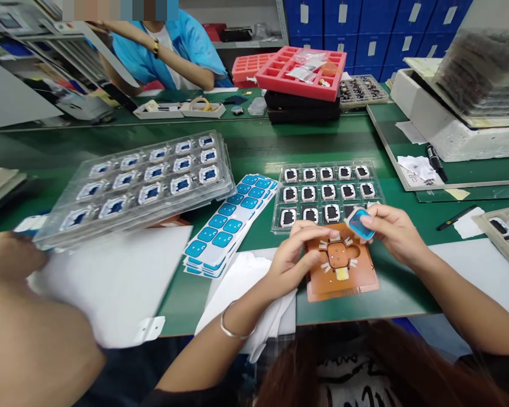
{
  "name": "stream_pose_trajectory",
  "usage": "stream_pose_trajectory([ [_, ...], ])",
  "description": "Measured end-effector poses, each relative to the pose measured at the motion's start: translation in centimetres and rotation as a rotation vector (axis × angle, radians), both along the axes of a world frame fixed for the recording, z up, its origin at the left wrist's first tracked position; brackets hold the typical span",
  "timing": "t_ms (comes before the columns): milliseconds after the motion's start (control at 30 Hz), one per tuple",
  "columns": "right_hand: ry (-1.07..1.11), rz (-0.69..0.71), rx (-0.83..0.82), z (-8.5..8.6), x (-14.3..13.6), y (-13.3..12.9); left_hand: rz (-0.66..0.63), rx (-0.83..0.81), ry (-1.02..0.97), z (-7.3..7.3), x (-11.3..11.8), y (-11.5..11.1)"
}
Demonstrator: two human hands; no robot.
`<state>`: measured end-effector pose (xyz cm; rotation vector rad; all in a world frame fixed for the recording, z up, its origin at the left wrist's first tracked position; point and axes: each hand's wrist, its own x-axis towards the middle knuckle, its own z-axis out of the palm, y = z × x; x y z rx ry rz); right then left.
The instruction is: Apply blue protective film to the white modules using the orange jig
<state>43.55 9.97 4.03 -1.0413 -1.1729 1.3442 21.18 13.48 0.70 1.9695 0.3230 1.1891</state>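
Note:
My right hand (392, 233) grips a small square watch-like case with blue film (359, 224) between thumb and fingers, tilted above an orange fixture plate (318, 288). The plate has a rounded-square recess with pale clips around it and a yellow patch below. My left hand (292, 255) rests at the plate's left side, thumb and fingers apart, with nothing visible in it. Just behind the plate lies a clear tray (275, 212) of white-rimmed cases with black centres. Sheets of blue square stickers (216, 226) lie left of it.
At the left, another person's hand (14, 263) is by a stack of clear trays (152, 169) with blue-centred cases. A person in blue (195, 51) sits across the bench. Red trays (301, 70) stand at the back, a white foam box (453, 135) at right, white cloth (246, 288) in front.

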Motion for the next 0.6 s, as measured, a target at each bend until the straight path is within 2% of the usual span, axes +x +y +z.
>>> stream_pose_trajectory([
  [67, -0.007, -0.084, -0.023, -0.4, 0.9, 1.2, 0.089, 0.056, 0.044, 0.5, -0.3, 0.6],
  [167, -0.126, -0.154, -0.032, -1.5, 2.1, 2.5, 0.204, 0.229, 0.268, 2.1, -1.6, 1.4],
  [267, -0.513, -0.246, 0.133, -2.9, 3.3, 3.5, 0.336, 0.372, 0.534, 4.1, -4.3, 1.1],
  [333, -0.74, -0.293, 0.26, -3.8, 4.0, 4.1, 0.373, 0.383, 0.722, 4.7, -6.6, 0.0],
  [400, -0.844, -0.305, 0.334, -4.5, 4.5, 4.5, 0.316, 0.367, 0.902, 4.1, -8.9, -1.6],
  [467, -0.897, -0.289, 0.38, -5.0, 4.6, 4.8, 0.231, 0.341, 1.017, 2.7, -10.8, -3.1],
  [600, -0.992, -0.171, 0.467, -5.5, 4.5, 5.1, 0.222, 0.215, 1.069, -0.2, -12.7, -4.4],
])
